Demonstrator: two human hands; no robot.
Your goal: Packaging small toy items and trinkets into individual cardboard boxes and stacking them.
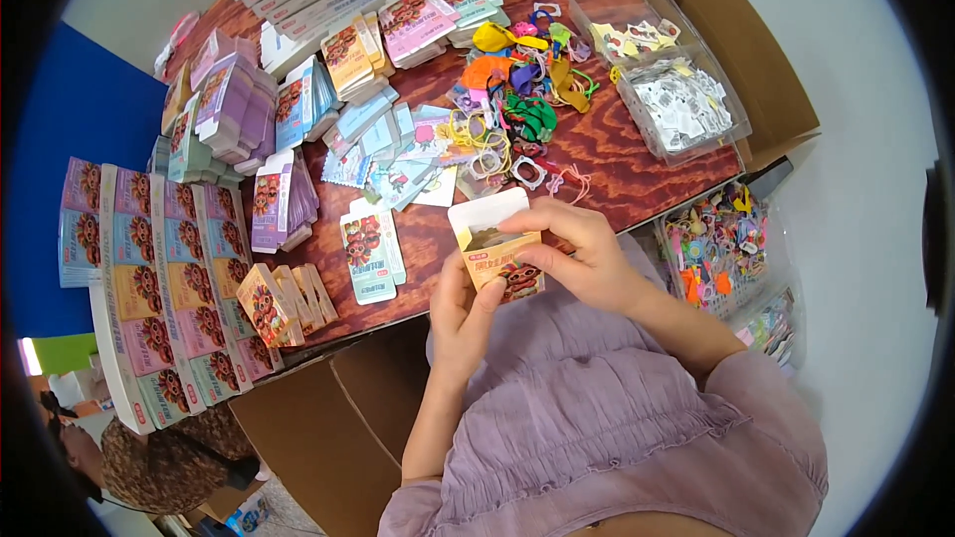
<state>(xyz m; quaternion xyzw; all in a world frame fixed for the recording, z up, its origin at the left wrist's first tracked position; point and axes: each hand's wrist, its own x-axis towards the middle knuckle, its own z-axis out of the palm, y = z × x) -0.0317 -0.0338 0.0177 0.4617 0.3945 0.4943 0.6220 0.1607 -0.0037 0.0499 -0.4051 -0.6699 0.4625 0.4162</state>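
A small orange-yellow cardboard box (505, 267) is held in front of me at the table's edge, its white top flap (489, 209) raised. My left hand (463, 310) grips its lower left side, the thumb across the front. At the upper right, my right hand (572, 251) has its thumb on the front and its fingers bent over the opening. Whether anything small is between those fingers is hidden. Flat green cartons (369, 257) lie left of the box. Farther left, several filled orange boxes (267, 306) stand in a row.
Stacks of flat purple cartons (282, 201) and display trays of boxes (147, 288) fill the left side. Colourful hair ties and trinkets (530, 117) are heaped mid-table beside printed packets (408, 179). Clear bins (731, 89) hold small pieces at right. Another person (164, 462) is at lower left.
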